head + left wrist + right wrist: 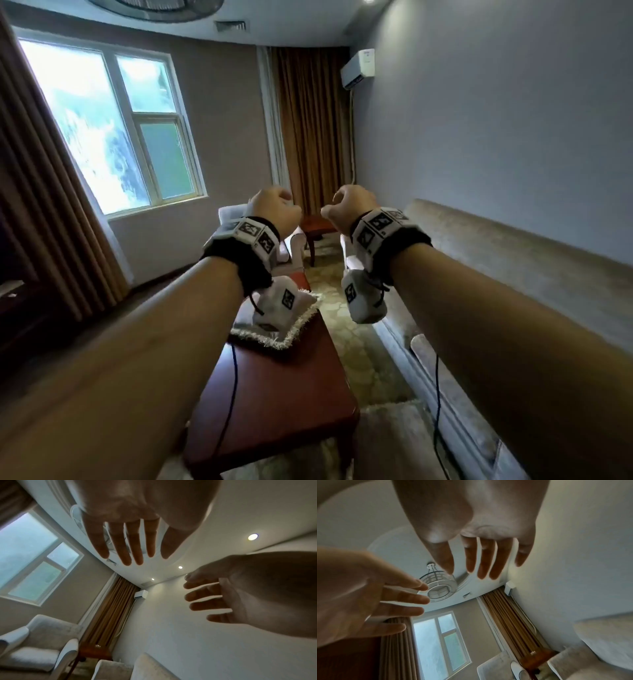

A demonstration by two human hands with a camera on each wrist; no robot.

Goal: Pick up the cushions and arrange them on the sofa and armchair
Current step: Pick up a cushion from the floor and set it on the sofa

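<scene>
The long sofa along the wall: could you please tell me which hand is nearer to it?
Right. The right hand is raised beside the sofa; the left hand is farther off, over the coffee table.

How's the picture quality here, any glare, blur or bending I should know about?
Head view: window blown out white, walls bowed by the wide lens. Left wrist view: left hand backlit and soft. Right wrist view: right hand dim and blurred up close, ceiling curved.

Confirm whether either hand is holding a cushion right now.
No: the left hand and right hand both hang empty, fingers loosely spread.
</scene>
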